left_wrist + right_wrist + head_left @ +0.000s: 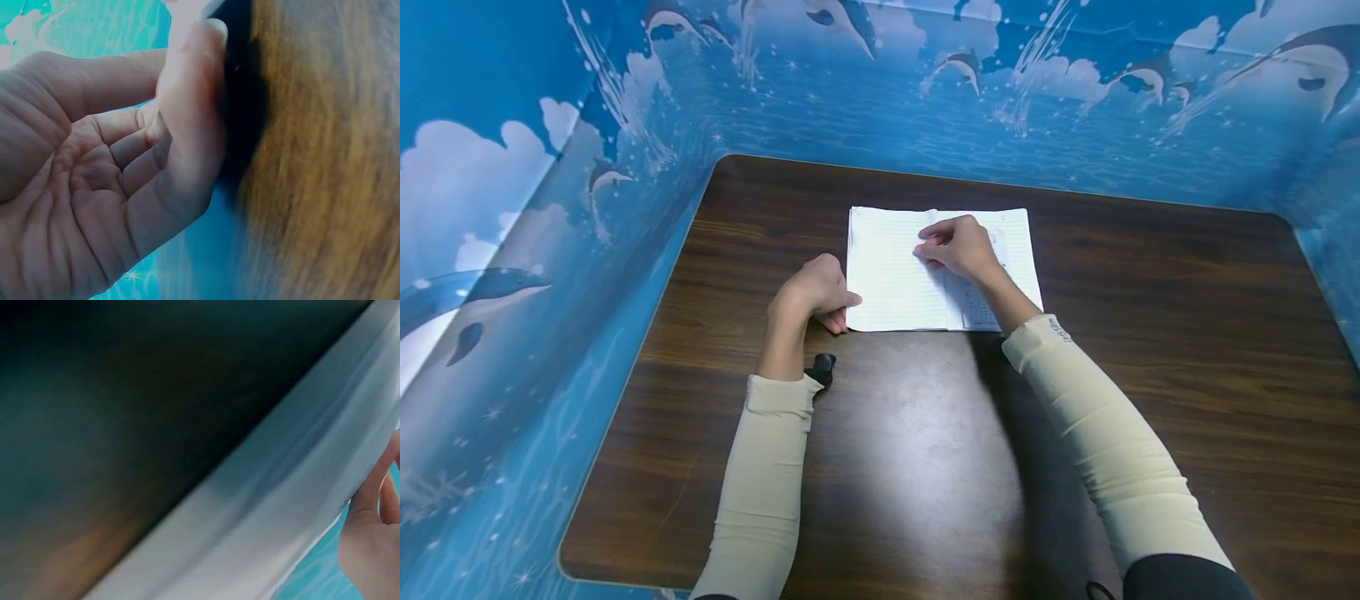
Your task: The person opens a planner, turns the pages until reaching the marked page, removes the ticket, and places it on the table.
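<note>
- My left hand (816,288) pinches the notebook (910,287) at its left edge, on the worktop (910,467).
- My right hand (958,245), fingers loosely bent, holds nothing visible over the pages.

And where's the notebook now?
In the head view, the open lined notebook lies on the dark wooden table near its far edge, a little right of centre. The left hand touches its left edge, and the right hand is over its pages.
</note>
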Demonstrator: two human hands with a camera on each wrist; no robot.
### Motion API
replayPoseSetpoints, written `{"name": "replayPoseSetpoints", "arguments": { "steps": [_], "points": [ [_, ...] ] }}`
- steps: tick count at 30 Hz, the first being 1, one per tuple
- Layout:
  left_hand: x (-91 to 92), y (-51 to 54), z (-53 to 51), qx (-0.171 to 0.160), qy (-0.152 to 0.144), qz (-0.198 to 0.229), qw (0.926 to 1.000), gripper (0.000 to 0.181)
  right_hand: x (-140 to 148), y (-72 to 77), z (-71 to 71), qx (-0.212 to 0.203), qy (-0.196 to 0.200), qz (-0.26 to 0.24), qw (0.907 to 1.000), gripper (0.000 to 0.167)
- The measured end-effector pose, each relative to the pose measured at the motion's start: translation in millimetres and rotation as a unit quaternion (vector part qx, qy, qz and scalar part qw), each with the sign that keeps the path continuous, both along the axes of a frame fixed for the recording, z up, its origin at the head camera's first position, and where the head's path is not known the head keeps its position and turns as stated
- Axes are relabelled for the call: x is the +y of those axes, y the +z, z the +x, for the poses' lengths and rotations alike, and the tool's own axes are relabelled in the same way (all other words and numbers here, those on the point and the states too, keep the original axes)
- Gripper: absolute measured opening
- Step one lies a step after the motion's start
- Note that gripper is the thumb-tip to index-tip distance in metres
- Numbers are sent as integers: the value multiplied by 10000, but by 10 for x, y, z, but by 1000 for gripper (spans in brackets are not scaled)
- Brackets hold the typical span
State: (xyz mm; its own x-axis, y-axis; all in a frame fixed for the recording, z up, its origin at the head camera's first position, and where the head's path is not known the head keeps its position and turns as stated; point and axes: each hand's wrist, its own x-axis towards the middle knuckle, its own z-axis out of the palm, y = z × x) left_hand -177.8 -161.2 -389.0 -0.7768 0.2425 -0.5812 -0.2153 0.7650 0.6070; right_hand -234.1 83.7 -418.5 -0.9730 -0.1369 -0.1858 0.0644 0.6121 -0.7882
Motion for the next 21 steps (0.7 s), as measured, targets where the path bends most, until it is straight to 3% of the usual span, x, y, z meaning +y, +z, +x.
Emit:
{"name": "replayPoseSetpoints", "arguments": {
  "steps": [4, 8, 15, 21],
  "points": [
    [7, 6, -2, 82, -40, -74, 9999, 42, 194, -28, 5, -197, -265, -421, 9986, 32],
    [5, 7, -7, 13, 9, -47, 10000, 40, 411, -6, 11, -497, -488, -523, 9962, 39],
    [-6, 25, 2, -33, 49, 6, 10000, 38, 763, 151, 54, -710, -276, 452, 9961, 53],
    [-3, 32, 17, -2, -19, 22, 10000, 40, 933, 221, 61, -736, 7, 1636, 9838, 68]
  ]
}}
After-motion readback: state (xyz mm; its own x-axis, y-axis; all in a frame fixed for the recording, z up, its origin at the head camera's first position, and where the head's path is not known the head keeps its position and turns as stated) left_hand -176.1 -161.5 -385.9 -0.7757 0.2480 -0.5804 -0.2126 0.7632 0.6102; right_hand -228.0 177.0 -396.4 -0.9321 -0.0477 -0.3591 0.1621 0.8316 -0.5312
